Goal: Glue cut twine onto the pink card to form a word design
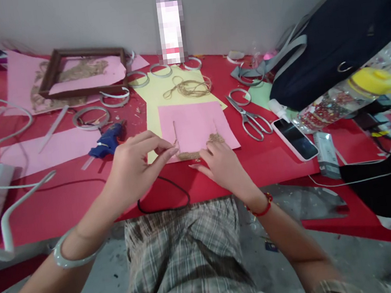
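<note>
A pink paper sheet (195, 125) lies on a yellow sheet (155, 96) on the red table (63, 201). A strip wrapped in brown twine (191, 155) runs along the pink sheet's near edge, with two thin uprights rising from it. My left hand (135, 165) pinches the twine at the strip's left corner. My right hand (221, 162) presses down on the strip's right part, fingers bent on it. A loose coil of twine (190, 87) rests on the yellow sheet beyond.
A blue glue gun (109, 140) lies left of the sheets, its black cord looping at the table edge. Scissors (250, 116) and a phone (294, 138) lie to the right. A wooden frame (83, 72), white rings, a dark bag (338, 34) and a bottle stand farther back.
</note>
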### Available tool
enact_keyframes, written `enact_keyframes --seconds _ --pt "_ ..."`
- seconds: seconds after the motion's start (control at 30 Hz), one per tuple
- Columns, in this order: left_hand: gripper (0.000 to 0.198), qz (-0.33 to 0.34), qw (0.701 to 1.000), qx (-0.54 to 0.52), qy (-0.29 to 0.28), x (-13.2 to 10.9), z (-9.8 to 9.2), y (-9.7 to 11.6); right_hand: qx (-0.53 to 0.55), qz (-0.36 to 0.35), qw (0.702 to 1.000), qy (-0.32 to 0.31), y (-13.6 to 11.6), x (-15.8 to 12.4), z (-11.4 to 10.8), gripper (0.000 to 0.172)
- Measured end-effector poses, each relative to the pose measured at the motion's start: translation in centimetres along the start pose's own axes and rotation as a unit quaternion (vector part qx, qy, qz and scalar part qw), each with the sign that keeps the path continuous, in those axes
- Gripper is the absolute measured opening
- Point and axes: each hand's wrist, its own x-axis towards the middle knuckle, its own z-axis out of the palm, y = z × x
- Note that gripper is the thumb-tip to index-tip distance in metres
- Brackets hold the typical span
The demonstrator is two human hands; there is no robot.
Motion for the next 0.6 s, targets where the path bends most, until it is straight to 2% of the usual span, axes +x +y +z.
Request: enact_keyframes --seconds 0.1,0.2,0.3,0.37,0.43,0.47,0.53,0.57,0.6 --pt "0.027 -0.006 0.999 -0.018 -0.026 -0.7 0.0 -0.1 -0.081 -0.046 0.995 -0.032 0.1 1.0 0.7 0.021" --pt "0.026 -0.019 0.999 -0.021 -0.029 -1.5 0.1 -0.7 -0.105 -0.095 0.988 -0.061 0.8 1.8 1.0 0.022" --pt "0.026 -0.031 0.999 -0.026 -0.025 -1.9 0.1 -1.2 -0.037 -0.122 0.988 -0.084 1.1 2.2 -0.2 0.023" --pt "0.026 -0.036 0.999 -0.029 -0.022 -2.0 -0.2 -1.2 0.068 -0.096 0.990 -0.083 1.1 1.4 -2.5 0.026" --pt "0.023 -0.043 0.999 -0.025 -0.021 -2.1 -0.9 -1.1 0.207 -0.019 0.976 -0.059 1.7 -1.2 -5.9 0.031" --pt "0.021 -0.050 0.998 -0.022 -0.020 -2.3 -1.5 -1.1 0.273 0.036 0.960 -0.046 2.3 -3.2 -7.8 0.037" --pt "0.018 -0.068 0.997 -0.020 0.003 -3.1 -3.1 -1.4 0.394 0.105 0.913 -0.016 4.3 -8.6 -11.0 0.050" --pt "0.018 -0.070 0.997 -0.018 0.019 -3.7 -4.2 -1.7 0.454 0.103 0.885 -0.002 5.6 -11.6 -12.2 0.056" --pt "0.018 -0.068 0.997 -0.018 0.042 -4.6 -5.4 -2.1 0.480 0.119 0.869 0.000 6.9 -14.6 -13.0 0.060"
